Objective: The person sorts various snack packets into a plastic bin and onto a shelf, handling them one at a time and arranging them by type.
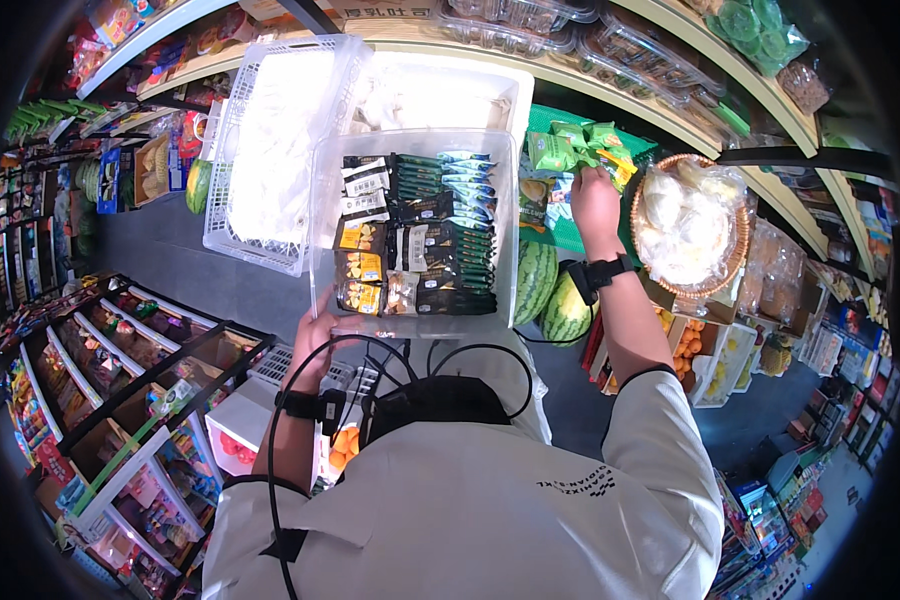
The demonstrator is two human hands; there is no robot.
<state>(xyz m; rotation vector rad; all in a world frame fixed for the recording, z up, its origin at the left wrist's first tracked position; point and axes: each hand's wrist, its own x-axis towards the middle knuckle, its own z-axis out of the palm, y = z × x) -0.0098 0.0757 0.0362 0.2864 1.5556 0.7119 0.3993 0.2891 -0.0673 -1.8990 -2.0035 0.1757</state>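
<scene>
My left hand grips the near left corner of a clear plastic bin. Inside the bin, small snack packets stand in rows: yellow-and-black packets, black-and-white packets, dark green packets and blue-and-white packets. My right hand reaches into a green mesh basket to the right of the bin. Its fingertips are at a yellow packet and several green snack packets. The fingers hide whether they grip one.
A white plastic crate and a white foam box adjoin the bin. Right of the basket stands a round wicker basket with bagged goods. Watermelons lie below, near oranges. A black cable loops across my left forearm.
</scene>
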